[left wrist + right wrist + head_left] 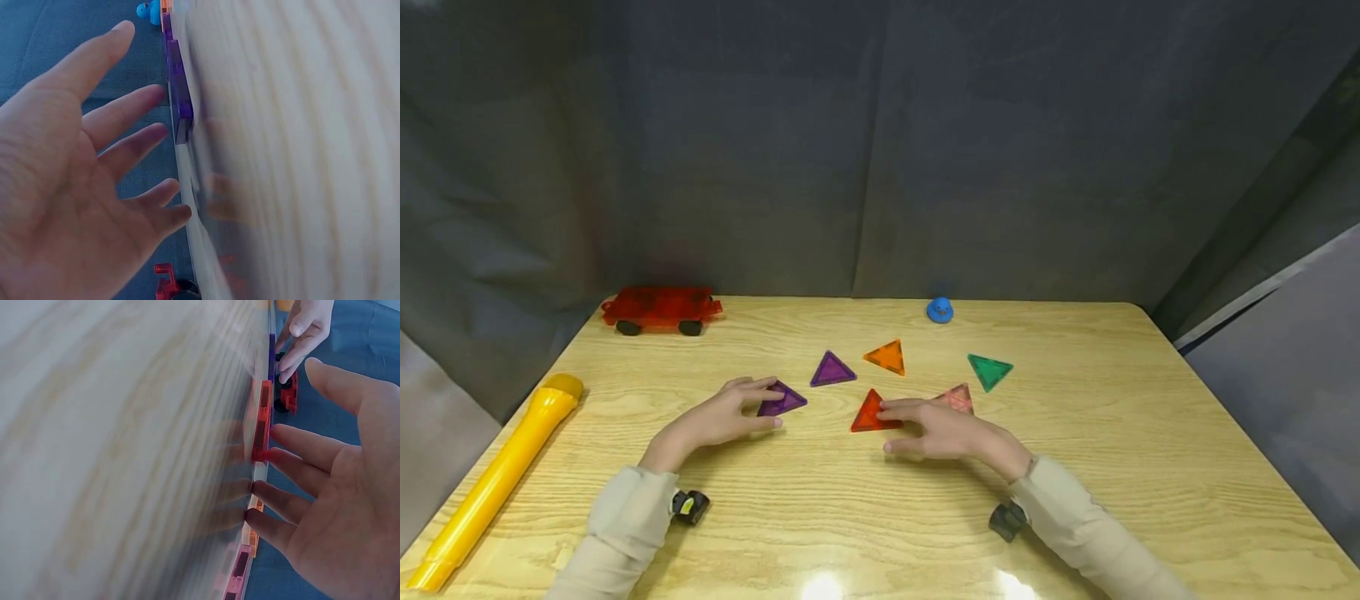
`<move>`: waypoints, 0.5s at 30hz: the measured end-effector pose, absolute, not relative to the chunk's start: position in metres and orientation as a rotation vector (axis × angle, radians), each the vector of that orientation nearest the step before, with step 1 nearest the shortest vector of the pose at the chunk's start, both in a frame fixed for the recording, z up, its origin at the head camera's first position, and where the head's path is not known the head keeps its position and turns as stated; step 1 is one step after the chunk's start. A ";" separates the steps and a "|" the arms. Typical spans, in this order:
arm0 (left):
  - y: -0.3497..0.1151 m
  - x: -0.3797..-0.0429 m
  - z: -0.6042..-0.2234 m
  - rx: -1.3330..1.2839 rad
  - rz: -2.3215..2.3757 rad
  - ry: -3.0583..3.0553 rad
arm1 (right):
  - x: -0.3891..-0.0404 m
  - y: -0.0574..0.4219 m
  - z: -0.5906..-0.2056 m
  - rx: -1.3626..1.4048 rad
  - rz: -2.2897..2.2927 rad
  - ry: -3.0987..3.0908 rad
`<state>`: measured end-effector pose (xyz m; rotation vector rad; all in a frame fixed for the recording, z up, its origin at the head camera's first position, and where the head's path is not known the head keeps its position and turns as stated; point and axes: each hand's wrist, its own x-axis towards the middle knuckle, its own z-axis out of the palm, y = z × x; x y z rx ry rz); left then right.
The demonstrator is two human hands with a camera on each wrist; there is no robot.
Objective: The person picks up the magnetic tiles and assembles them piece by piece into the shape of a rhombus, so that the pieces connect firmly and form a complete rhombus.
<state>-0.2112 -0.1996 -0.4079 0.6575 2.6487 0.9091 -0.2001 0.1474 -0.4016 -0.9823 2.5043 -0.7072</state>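
Note:
My left hand (722, 417) reaches over a purple triangular tile (788, 402), fingertips at its left part and thumb apart from the fingers. In the left wrist view the fingers are loosely spread and nothing is gripped. My right hand (946, 431) has its fingertips over the right side of a red triangular tile (867, 415); its fingers are extended in the right wrist view. Behind that hand lies a pink triangular tile (957, 397), partly hidden. A second purple tile (832, 369), an orange tile (889, 357) and a green tile (990, 371) lie flat farther back.
At the table's back left stands a red toy wagon (658, 307) with black wheels. A blue rubber duck (940, 310) sits at the back edge. A long yellow toy microphone (497, 483) lies along the left edge. Dark curtain (865, 150) hangs behind the wooden table (820, 517).

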 end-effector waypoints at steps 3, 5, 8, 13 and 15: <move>-0.199 -0.210 -0.407 0.647 0.895 2.650 | -0.200 0.147 -0.401 -1.000 -0.682 2.509; -0.199 -0.210 -0.407 0.638 0.885 2.650 | -0.200 0.146 -0.401 -1.005 -0.677 2.506; -0.198 -0.209 -0.407 0.636 0.866 2.654 | -0.200 0.147 -0.401 -1.006 -0.682 2.500; -0.198 -0.208 -0.406 0.633 0.852 2.652 | -0.200 0.147 -0.402 -1.006 -0.680 2.499; -0.198 -0.207 -0.406 0.631 0.856 2.645 | -0.199 0.147 -0.402 -1.002 -0.684 2.497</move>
